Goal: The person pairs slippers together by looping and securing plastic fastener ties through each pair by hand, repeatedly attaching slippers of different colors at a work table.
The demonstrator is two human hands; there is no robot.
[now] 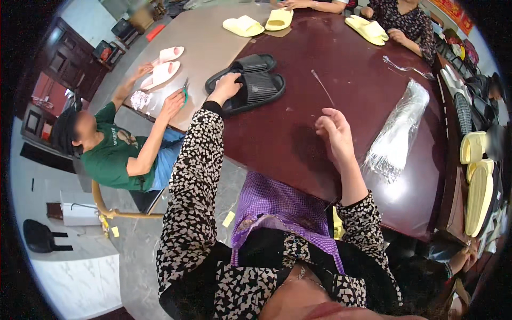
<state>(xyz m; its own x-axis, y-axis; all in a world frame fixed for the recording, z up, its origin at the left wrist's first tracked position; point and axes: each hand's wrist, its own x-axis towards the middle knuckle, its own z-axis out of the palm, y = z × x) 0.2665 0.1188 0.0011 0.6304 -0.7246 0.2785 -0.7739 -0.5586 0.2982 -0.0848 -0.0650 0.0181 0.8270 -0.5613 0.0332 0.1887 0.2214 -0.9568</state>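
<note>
Apparently, black slippers (pixel 262 89) under left hand (pixel 228 86).

Tabletop (pixel 266 136) lies open left of right hand (pixel 337 130), bundle (pixel 401 128) blocking right.

Maroon tabletop (pixel 277 144): glare nearside of plastic-wrapped bundle (pixel 402 125)
Right hand (pixel 338 136): soft shadow left of bundle
Rim: dark, bent

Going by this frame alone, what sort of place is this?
Likely a small slipper workshop: black, pink and yellow slippers laid out, a plastic-wrapped bundle on the table, and scissors in a co-worker's hand.
</note>
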